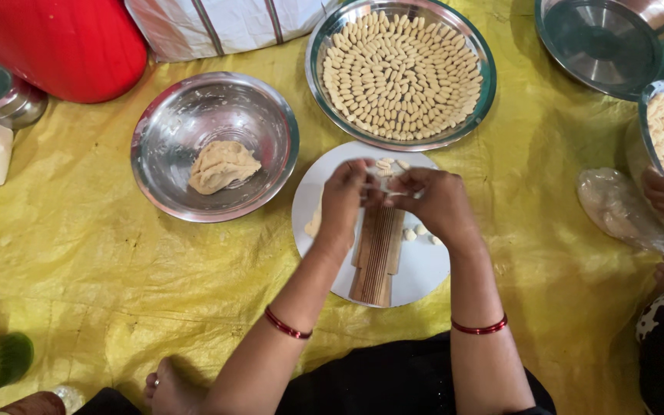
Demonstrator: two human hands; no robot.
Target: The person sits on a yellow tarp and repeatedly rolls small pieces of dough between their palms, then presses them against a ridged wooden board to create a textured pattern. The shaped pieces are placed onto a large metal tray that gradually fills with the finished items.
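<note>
Head view: hands (390, 200) over ridged board (378, 250)

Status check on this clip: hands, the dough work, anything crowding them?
Left hand and right hand pinch a small dough piece above the ridged wooden board on the white plate. Dough lump in steel bowl alongside. Nothing crowding.

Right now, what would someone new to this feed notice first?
Probably the tray at top centre, packed with neat rings of small dough pieces. Below it, the left hand and right hand meet over a ridged wooden board on a white plate. To the left sits a steel bowl holding a dough lump, all on a yellow sheet.
</note>
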